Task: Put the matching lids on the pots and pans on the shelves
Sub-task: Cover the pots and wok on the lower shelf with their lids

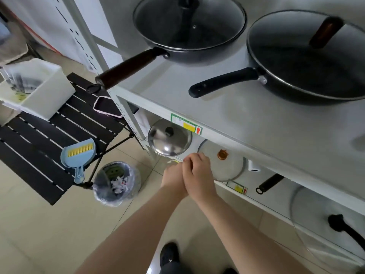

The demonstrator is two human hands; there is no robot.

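Both hands meet in front of the middle shelf, holding no lid.

The left hand and right hand press together, fingers curled in; neither grip is clamped on cookware, though something small and pale may sit between the fingertips, too blurred to tell. Just beyond the hands, on the middle shelf, lie a steel lid to the left and a glass lid with a copper knob to the right, both near the hands but untouched. On the top shelf, well above, stand two lidded pans. A large glass lid sits lower right.
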